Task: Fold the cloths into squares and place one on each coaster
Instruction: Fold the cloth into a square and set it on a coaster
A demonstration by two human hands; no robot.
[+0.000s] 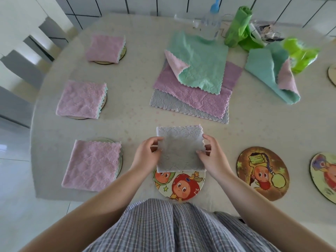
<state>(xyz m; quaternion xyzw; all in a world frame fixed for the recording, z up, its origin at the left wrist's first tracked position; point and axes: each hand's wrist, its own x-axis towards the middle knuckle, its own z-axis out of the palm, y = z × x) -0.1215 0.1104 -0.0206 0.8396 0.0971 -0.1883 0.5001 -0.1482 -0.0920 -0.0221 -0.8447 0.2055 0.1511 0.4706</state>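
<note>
Grey folded cloth (180, 150) was held square above the near cartoon coaster (180, 184), covering its far edge. Left hand (146, 154) and right hand (211, 155) each pinched a side edge. Three pink folded cloths (91, 165) lay on coasters along the surface (127, 115) at left.

White tiled wall (145, 4), pale table (127, 115)

We look through a single wide-angle camera worn on the person's head, facing forward and steeply down over the table (138, 117). It sits close above the hands (147, 153), whose forearms enter from the bottom edge. At the top edge the tiled wall (145, 6) behind the table curves with the lens.
</note>
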